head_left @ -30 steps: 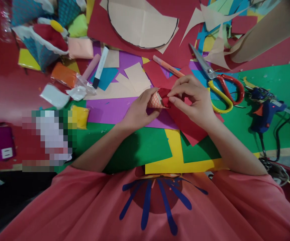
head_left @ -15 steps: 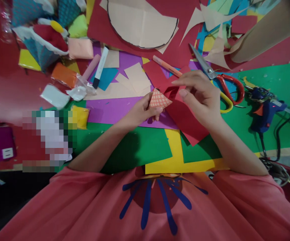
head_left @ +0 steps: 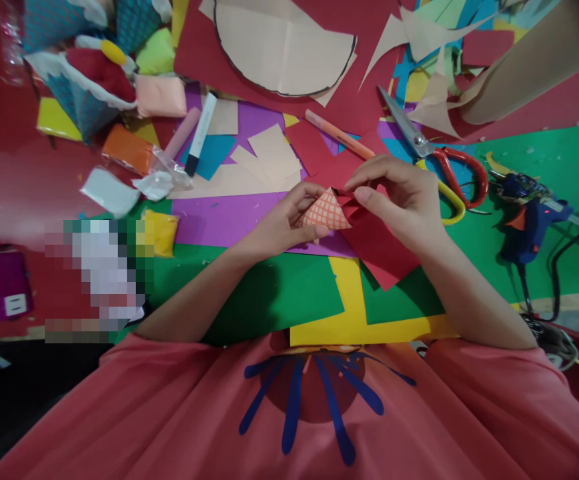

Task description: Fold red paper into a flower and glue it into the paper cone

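Note:
My left hand (head_left: pixel 294 220) is closed around a small paper cone (head_left: pixel 327 211) with an orange-and-cream check pattern, its wide end facing right. My right hand (head_left: pixel 399 197), thumb and forefinger nearly together, pinches a small piece of red paper (head_left: pixel 353 208) against the cone's open end. How far this red piece reaches into the cone is hidden. Under the hands lies a larger red paper sheet (head_left: pixel 387 257). Just above my right hand rests an orange marker (head_left: pixel 337 133).
Scissors (head_left: pixel 419 143) and a blue glue gun (head_left: pixel 532 230) lie to the right. Blue patterned cones (head_left: pixel 82 103) and several clay packets, one yellow (head_left: pixel 160 232), are at left. Behind lies a cream paper shape (head_left: pixel 284 50) with a black outline. A brown tube (head_left: pixel 524 67) rises at back right.
The cone has moved slightly right and down, its open end turning towards my right hand. My right hand has lowered, bringing the red piece up against the cone's opening.

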Demonstrator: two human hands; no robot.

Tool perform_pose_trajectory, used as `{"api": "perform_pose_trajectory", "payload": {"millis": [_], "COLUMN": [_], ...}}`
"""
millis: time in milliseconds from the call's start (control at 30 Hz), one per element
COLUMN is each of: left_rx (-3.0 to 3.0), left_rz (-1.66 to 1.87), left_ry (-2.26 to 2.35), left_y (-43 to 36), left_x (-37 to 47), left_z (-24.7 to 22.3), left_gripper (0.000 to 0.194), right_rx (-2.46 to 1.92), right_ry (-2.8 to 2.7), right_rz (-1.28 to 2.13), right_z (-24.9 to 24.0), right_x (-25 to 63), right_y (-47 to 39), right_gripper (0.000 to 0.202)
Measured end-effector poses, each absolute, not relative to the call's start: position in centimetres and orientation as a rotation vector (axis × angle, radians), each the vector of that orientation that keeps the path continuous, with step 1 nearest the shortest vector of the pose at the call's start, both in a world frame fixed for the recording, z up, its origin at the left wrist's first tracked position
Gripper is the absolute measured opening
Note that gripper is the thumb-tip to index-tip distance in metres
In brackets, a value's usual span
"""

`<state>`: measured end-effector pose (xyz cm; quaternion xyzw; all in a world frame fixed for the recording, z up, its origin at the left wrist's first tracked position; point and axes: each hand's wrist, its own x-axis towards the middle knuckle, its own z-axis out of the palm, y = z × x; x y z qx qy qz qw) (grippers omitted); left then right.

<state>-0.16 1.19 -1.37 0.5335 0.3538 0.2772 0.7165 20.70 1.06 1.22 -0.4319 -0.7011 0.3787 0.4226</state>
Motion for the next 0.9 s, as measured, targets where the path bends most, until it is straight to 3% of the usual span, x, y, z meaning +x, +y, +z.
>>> {"api": "perform_pose_trajectory", "payload": {"millis": [900], "left_rx": [1.363], "left_rz": [0.637], "left_ry": [0.918], "left_y": [0.65], "left_x": [-0.05], "left_z": [-1.79], "left_gripper": [0.054], "right_rx": [-1.066], "right_ry": [-1.833], "right_rz": [0.986], "right_z": [1.41], "right_x": [20.87], "right_y": [1.71], "right_gripper": [0.011]}}
